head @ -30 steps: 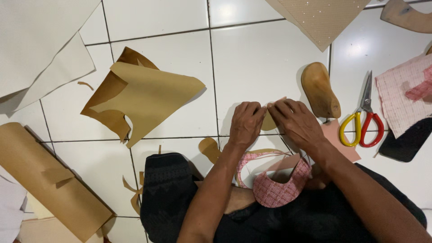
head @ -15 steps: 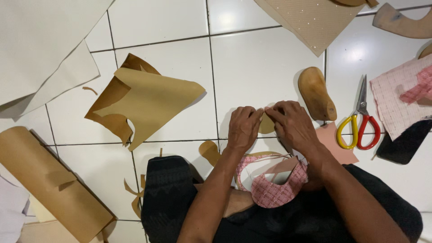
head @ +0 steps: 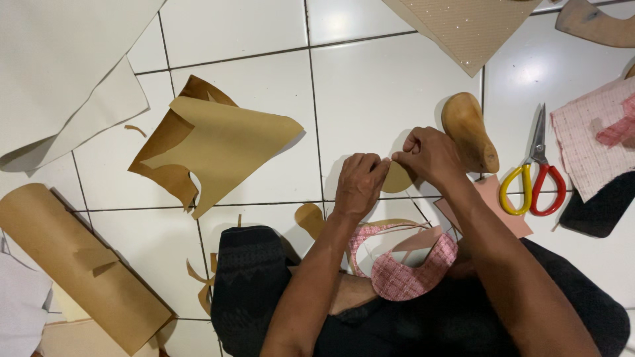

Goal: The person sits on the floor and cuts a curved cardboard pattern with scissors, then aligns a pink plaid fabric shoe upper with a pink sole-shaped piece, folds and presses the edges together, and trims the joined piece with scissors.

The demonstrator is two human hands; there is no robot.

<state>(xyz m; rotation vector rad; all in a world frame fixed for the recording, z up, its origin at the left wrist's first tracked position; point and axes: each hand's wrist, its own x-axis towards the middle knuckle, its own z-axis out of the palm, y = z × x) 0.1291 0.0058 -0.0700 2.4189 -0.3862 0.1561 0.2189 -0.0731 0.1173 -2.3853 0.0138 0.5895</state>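
Note:
My left hand [head: 360, 182] and my right hand [head: 430, 155] meet over a white tiled floor, both pinching a small tan cut-out piece [head: 397, 180] between their fingertips. Just right of my right hand lies a wooden shoe last [head: 468, 129]. Below my forearms, a pink woven shoe-upper piece [head: 407, 274] rests on my lap, with tan lining strips [head: 390, 225] around it.
Scissors with yellow and red handles [head: 534, 177] lie at the right, next to pink fabric [head: 592, 149] and a dark piece [head: 605, 208]. A cut tan sheet [head: 218, 142] lies left of centre, a brown roll [head: 73, 264] at lower left, and white sheets [head: 59, 73] at upper left.
Both hands have shifted slightly upward in the view and drawn the small tan piece out between them; it shows more now. The surrounding things have not moved.

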